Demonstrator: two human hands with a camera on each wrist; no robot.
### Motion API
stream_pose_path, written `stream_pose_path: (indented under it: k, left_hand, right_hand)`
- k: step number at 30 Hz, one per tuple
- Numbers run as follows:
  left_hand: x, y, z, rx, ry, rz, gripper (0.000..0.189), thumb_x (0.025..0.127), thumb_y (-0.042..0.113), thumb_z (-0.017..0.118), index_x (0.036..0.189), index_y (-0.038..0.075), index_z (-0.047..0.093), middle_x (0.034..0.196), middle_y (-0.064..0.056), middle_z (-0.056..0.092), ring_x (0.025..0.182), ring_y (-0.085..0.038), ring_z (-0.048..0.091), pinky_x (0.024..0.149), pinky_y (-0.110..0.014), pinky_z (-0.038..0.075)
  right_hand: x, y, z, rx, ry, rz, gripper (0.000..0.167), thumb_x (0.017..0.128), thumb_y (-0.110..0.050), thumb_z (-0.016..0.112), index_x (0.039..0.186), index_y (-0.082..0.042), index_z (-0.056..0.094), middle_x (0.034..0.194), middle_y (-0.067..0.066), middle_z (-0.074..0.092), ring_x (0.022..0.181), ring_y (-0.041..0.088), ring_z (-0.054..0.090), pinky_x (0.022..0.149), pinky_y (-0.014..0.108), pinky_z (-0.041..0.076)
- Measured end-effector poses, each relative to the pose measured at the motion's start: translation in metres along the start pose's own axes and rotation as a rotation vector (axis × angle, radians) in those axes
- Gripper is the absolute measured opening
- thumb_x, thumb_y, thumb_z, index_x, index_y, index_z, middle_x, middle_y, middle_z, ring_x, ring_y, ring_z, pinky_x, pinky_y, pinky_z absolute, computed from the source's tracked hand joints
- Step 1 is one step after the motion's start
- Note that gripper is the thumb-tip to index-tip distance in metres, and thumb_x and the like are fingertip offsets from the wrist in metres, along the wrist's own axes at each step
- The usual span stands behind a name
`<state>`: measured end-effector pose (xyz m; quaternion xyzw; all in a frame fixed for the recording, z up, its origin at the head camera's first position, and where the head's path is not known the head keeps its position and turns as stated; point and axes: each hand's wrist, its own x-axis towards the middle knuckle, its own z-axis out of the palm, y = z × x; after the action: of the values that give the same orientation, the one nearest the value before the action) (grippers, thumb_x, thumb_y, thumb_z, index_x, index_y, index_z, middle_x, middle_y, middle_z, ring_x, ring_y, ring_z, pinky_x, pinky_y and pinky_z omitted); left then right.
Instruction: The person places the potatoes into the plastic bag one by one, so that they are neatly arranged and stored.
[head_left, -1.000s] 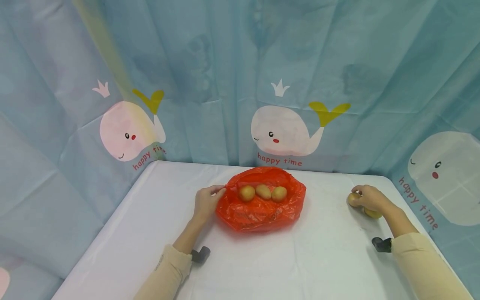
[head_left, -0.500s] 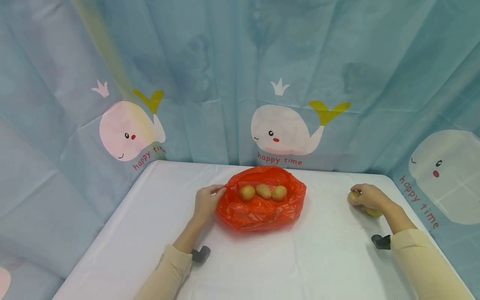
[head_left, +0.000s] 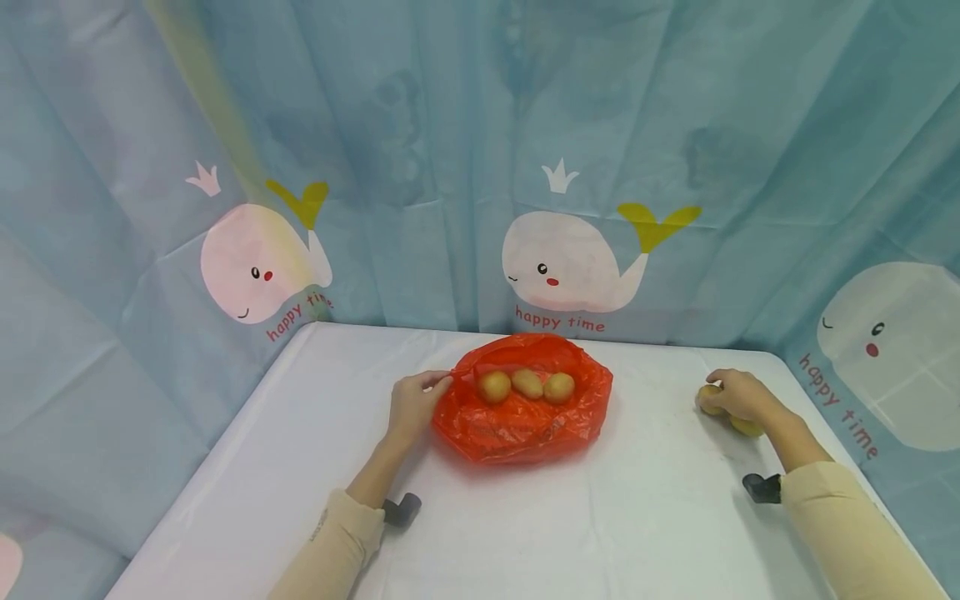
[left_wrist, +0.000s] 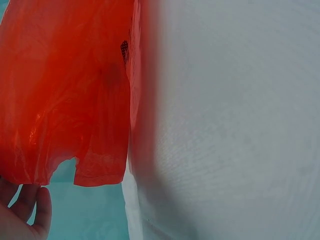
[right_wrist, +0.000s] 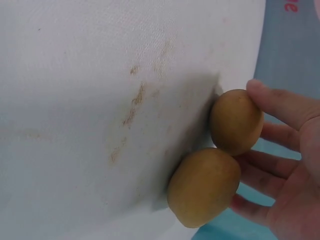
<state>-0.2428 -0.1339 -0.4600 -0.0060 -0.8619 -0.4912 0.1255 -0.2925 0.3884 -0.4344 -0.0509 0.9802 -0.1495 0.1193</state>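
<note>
My left hand (head_left: 411,407) pinches the left rim of a red plastic bag (head_left: 517,429) on the white table. Three potatoes (head_left: 527,383) lie side by side in the bag's wide mouth. In the left wrist view, fingertips (left_wrist: 44,207) touch the bag's edge beside a cut-out in the plastic. Over at the right, my right hand (head_left: 742,395) holds a potato (right_wrist: 236,122) between thumb and fingers, low at the tabletop. A second potato (right_wrist: 204,187) lies against it, partly under the palm in the head view.
The white-covered table (head_left: 510,533) ends at a blue curtain (head_left: 450,167) printed with whales, at the back and both sides. Brown smudges (right_wrist: 132,107) mark the cloth near the right hand. Black wrist mounts (head_left: 762,488) stick out from both sleeves.
</note>
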Motion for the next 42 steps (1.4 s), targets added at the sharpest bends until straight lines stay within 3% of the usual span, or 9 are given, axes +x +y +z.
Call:
stream_pose_path:
  k: [6, 14, 24, 32, 42]
  left_hand:
    - [0.000, 0.000, -0.001, 0.012, 0.008, 0.007, 0.026, 0.095, 0.027, 0.064, 0.111, 0.009, 0.074, 0.109, -0.008, 0.075, 0.113, -0.028, 0.065, 0.097, -0.046, 0.054]
    - [0.000, 0.000, -0.001, 0.009, 0.014, 0.023, 0.025, 0.095, 0.025, 0.064, 0.110, 0.008, 0.074, 0.108, -0.009, 0.075, 0.111, -0.028, 0.066, 0.096, -0.046, 0.054]
    - [0.000, 0.002, -0.001, 0.012, 0.017, 0.036, 0.026, 0.095, 0.026, 0.064, 0.110, 0.007, 0.074, 0.107, -0.010, 0.075, 0.111, -0.029, 0.066, 0.096, -0.046, 0.054]
    - [0.000, 0.002, -0.001, 0.008, 0.041, 0.082, 0.021, 0.092, 0.019, 0.066, 0.104, 0.004, 0.075, 0.102, -0.012, 0.076, 0.106, -0.031, 0.069, 0.096, -0.049, 0.054]
    - [0.000, 0.004, 0.000, 0.007, 0.028, 0.059, 0.022, 0.093, 0.021, 0.066, 0.106, 0.005, 0.075, 0.104, -0.011, 0.075, 0.108, -0.031, 0.068, 0.096, -0.048, 0.054]
  right_hand:
    - [0.003, -0.004, 0.001, 0.011, -0.029, 0.086, 0.061, 0.088, -0.029, 0.063, 0.125, 0.017, 0.049, 0.117, 0.039, 0.053, 0.093, 0.040, 0.053, 0.081, 0.058, 0.048]
    - [0.001, -0.008, 0.002, -0.005, -0.014, 0.075, 0.055, 0.087, -0.026, 0.061, 0.124, 0.015, 0.052, 0.119, 0.041, 0.053, 0.094, 0.042, 0.054, 0.082, 0.061, 0.048]
    - [-0.001, -0.014, -0.001, -0.013, -0.019, 0.152, 0.065, 0.085, -0.029, 0.065, 0.121, 0.022, 0.048, 0.112, 0.039, 0.056, 0.088, 0.040, 0.055, 0.080, 0.057, 0.050]
    - [-0.002, -0.014, 0.003, 0.005, -0.020, 0.127, 0.062, 0.086, -0.025, 0.065, 0.125, 0.020, 0.048, 0.120, 0.042, 0.051, 0.093, 0.041, 0.055, 0.085, 0.060, 0.049]
    - [0.001, -0.007, 0.008, 0.044, 0.042, 0.056, 0.063, 0.082, -0.025, 0.071, 0.125, 0.016, 0.051, 0.116, 0.038, 0.057, 0.088, 0.036, 0.057, 0.077, 0.052, 0.051]
